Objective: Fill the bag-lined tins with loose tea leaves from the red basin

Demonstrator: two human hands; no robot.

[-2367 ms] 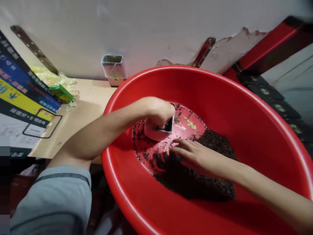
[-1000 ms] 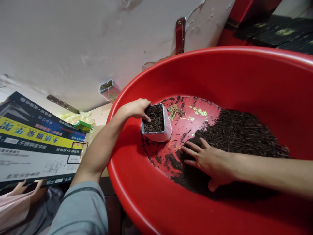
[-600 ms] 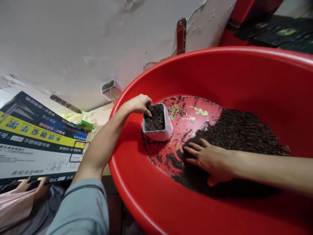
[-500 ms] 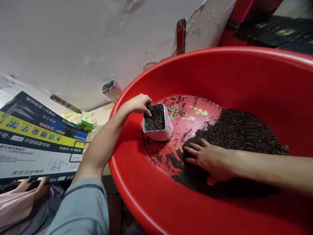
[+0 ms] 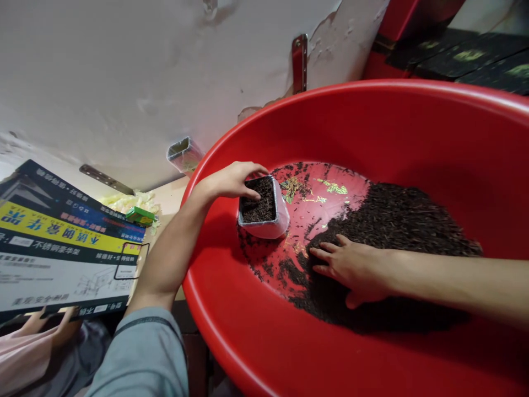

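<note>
In head view, inside the red basin (image 5: 231, 325), my L hand (image 5: 238, 180) has just opened: thumb & fingers now spread over the rim of the plastic-wrapped square container (image 5: 276, 225), suggesting I'm easing off. Container's nearly full w/ dark tea-like leaf, standing at basin floor's L end. R hand (image 5: 359, 270) lies spread on the heap (image 5: 409, 220), pinching nothing visible. Count: 1 basin, 1 heap, 2 containers (spare container (image 5: 191, 159) outside, by wall), 1 green box (image 5: 140, 215), 1 printed carton (image 5: 53, 259).

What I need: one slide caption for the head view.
Inside a red tub, the left hand curves over a square-mouthed container; the right hand is spread over a dark, loose heap.
</note>
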